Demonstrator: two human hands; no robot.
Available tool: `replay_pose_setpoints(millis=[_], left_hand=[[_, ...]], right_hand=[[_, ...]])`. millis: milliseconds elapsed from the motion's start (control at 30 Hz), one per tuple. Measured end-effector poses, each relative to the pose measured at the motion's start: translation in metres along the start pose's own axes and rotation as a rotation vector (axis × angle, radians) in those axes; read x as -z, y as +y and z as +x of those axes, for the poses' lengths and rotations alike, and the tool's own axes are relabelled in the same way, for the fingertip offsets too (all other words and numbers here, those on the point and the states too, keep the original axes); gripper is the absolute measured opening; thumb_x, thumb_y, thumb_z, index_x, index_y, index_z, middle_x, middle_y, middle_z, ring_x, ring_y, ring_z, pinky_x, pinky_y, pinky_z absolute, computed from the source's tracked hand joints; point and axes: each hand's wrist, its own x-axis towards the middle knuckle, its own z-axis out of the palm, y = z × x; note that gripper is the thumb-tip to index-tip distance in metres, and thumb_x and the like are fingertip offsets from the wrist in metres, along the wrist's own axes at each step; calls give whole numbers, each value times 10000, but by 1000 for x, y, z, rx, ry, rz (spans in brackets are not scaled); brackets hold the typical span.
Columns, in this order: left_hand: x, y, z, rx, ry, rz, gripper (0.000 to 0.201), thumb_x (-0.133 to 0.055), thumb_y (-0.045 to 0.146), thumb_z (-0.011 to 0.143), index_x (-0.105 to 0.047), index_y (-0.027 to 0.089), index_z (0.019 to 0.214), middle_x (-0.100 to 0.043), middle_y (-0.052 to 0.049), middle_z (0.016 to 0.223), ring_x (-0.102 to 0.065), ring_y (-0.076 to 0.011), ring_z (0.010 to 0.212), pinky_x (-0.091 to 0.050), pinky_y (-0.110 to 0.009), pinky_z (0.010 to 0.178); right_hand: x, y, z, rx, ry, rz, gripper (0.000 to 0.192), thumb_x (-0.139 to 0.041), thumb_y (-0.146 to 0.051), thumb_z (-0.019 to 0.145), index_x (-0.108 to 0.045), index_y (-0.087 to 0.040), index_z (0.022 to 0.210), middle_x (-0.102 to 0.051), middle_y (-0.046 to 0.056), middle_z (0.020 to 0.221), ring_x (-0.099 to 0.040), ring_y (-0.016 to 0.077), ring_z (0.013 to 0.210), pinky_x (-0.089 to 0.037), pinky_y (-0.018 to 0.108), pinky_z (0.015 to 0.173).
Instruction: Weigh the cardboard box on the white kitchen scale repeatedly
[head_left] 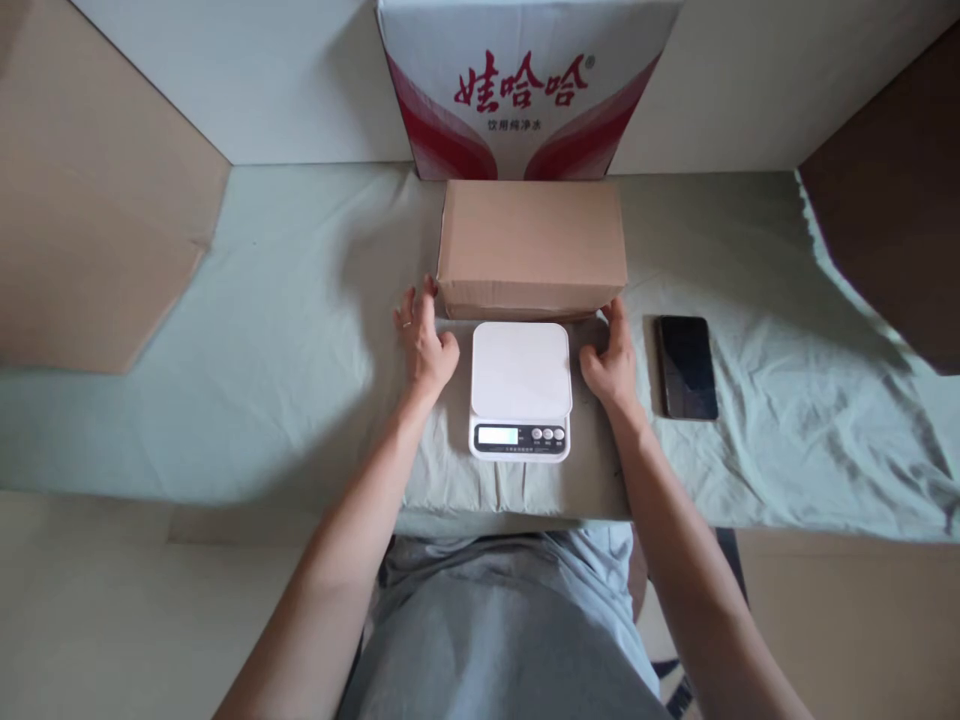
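A plain brown cardboard box [531, 245] lies on the pale green cloth [300, 350], just behind a white kitchen scale [520, 388] with a lit display and three buttons. My left hand [424, 343] rests at the box's near left corner, fingers apart and touching its lower edge. At the near right corner, my right hand [611, 358] touches the box in the same way. Neither hand has the box lifted; it sits on the cloth. The scale's platform is bare.
A black phone [685, 366] lies face up to the right of the scale. A large white and red printed carton [523, 85] stands behind the brown box. Brown cardboard panels [97, 230] flank the table on both sides.
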Motion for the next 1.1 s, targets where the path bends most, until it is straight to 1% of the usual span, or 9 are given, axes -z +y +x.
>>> replay_pose_setpoints(millis=[67, 233, 333, 400, 467, 600, 733, 933, 1100], left_hand=[[-1, 1, 0, -4, -49, 25, 793, -451, 3, 664, -377, 120, 1444, -431, -150, 1522, -272, -261, 1491, -75, -517, 1253], [-6, -2, 6, 12, -93, -20, 799, -428, -8, 651, -369, 109, 1439, -414, -172, 1530, -312, -243, 1478, -57, -528, 1249], [-1, 3, 10, 22, -64, -103, 815, -414, -23, 627, -381, 139, 1425, -415, -151, 1534, -322, -239, 1473, -50, -529, 1247], [8, 11, 9, -17, -5, -171, 832, -415, -22, 616, -372, 166, 1425, -438, -129, 1522, -339, -237, 1464, -61, -520, 1248], [20, 21, 1, -72, 68, -244, 850, -420, -16, 618, -347, 205, 1435, -473, -98, 1494, -377, -229, 1440, -99, -498, 1249], [42, 32, -29, -137, 152, -346, 785, -446, 30, 684, -331, 243, 1431, -512, -78, 1434, -439, -226, 1390, -272, -447, 1213], [50, 25, -67, -105, 154, -384, 685, -483, 88, 727, -372, 212, 1392, -546, -111, 1367, -486, -247, 1344, -403, -416, 1133], [47, 12, -108, 11, 159, -375, 545, -486, 103, 752, -459, 188, 1290, -631, -130, 1165, -614, -249, 1154, -506, -413, 988], [40, 4, -125, 53, 125, -398, 519, -490, 92, 754, -481, 191, 1264, -631, -134, 1193, -603, -232, 1165, -478, -401, 1023]], right_hand=[[0, 2, 0, 24, -30, 27, 863, -494, -77, 601, -325, -162, 1443, -523, 146, 1444, -515, 300, 1329, -416, 534, 1135], [2, 3, 3, 18, -44, 119, 792, -521, -132, 643, -381, -221, 1418, -527, 99, 1451, -488, 290, 1361, -376, 534, 1167], [6, -2, 4, 55, -17, 240, 737, -562, -353, 755, -332, -249, 1447, -490, 88, 1477, -455, 301, 1383, -358, 559, 1170], [11, -10, 3, 112, 7, 348, 807, -550, -550, 770, -272, -271, 1473, -454, 86, 1496, -448, 316, 1383, -371, 578, 1151], [19, -21, -2, 142, 38, 442, 864, -548, -648, 748, -242, -301, 1478, -425, 80, 1508, -433, 326, 1393, -384, 586, 1136], [36, -50, -23, 111, 102, 545, 804, -607, -598, 749, -289, -344, 1442, -430, 73, 1484, -417, 323, 1403, -356, 585, 1153], [45, -67, -53, 39, 106, 582, 758, -641, -511, 752, -316, -340, 1415, -481, 83, 1419, -480, 306, 1339, -382, 573, 1136], [40, -60, -93, -84, 76, 582, 670, -637, -420, 766, -356, -316, 1365, -513, 92, 1356, -522, 276, 1266, -424, 540, 1106], [37, -51, -108, -111, 84, 581, 633, -639, -383, 765, -381, -306, 1337, -519, 90, 1332, -525, 273, 1255, -417, 542, 1101]])
